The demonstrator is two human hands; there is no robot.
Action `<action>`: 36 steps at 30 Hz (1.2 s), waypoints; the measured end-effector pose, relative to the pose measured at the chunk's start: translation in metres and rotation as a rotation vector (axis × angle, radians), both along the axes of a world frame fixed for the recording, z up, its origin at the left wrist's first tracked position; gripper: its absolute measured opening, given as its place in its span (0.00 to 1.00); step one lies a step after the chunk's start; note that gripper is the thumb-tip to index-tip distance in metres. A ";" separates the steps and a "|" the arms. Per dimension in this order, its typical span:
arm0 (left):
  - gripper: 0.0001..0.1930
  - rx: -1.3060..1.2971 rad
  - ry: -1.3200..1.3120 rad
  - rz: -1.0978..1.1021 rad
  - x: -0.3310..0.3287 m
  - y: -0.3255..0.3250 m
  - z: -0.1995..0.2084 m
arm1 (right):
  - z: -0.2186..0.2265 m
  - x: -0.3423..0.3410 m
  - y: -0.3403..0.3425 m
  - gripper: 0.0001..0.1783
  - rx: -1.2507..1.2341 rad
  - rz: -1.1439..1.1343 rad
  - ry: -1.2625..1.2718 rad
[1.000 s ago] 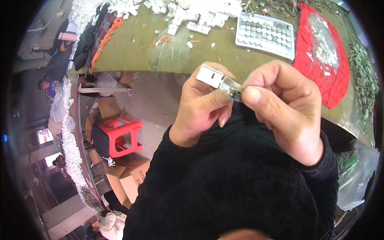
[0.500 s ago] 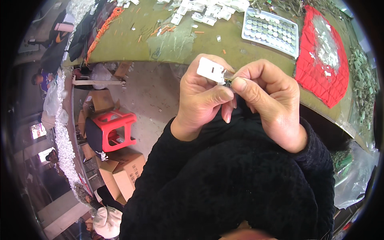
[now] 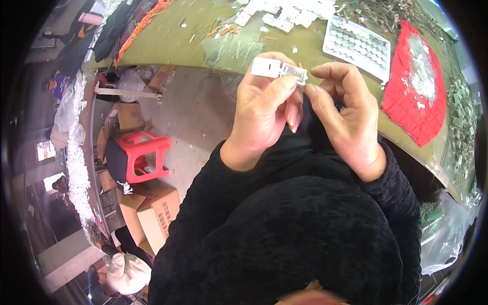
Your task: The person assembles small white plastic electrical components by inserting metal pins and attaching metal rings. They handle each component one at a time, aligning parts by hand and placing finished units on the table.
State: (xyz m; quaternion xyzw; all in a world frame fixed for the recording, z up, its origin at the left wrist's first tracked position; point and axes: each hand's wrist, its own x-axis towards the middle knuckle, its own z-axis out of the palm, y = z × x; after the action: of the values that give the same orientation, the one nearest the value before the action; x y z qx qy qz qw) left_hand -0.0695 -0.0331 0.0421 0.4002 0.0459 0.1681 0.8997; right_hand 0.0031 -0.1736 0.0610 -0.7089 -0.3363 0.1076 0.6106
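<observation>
My left hand (image 3: 256,112) pinches a small white plastic casing (image 3: 266,67) between thumb and fingers, above the table's near edge. At the casing's right end is an open compartment with what looks like a coiled spring and metal parts; its details are too small to make out. My right hand (image 3: 351,117) is close to that end, thumb and forefinger apart, with nothing visible between them. The remaining right fingers are curled in and partly hidden.
On the green table (image 3: 178,43) lie a pile of white casings (image 3: 284,14), a tray of round button cells (image 3: 357,47) and a red quilted cloth (image 3: 406,109) with small white pieces. To the left stand a red stool (image 3: 152,147) and a cardboard box (image 3: 155,216). Other people sit further left.
My right thumb and forefinger have parted and come away from the casing's end. The casing has turned in my left hand, bringing its open compartment into sight.
</observation>
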 end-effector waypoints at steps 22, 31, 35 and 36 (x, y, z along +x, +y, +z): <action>0.07 0.304 0.267 0.198 0.006 -0.010 0.009 | -0.003 0.017 0.004 0.04 -0.063 0.019 -0.049; 0.06 -0.080 0.235 0.024 0.009 -0.006 0.002 | -0.008 0.017 0.002 0.04 -0.027 0.022 0.054; 0.06 0.110 0.239 0.135 0.008 -0.011 0.003 | -0.009 0.017 0.002 0.04 -0.013 0.040 -0.040; 0.06 0.162 0.227 0.168 0.008 -0.013 0.004 | -0.009 0.017 0.001 0.04 -0.024 0.039 -0.085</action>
State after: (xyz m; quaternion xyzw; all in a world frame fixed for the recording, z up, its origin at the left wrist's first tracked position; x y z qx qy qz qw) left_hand -0.0613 -0.0459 0.0458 0.4827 0.1668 0.1998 0.8362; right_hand 0.0199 -0.1722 0.0518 -0.7134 -0.3743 0.0934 0.5850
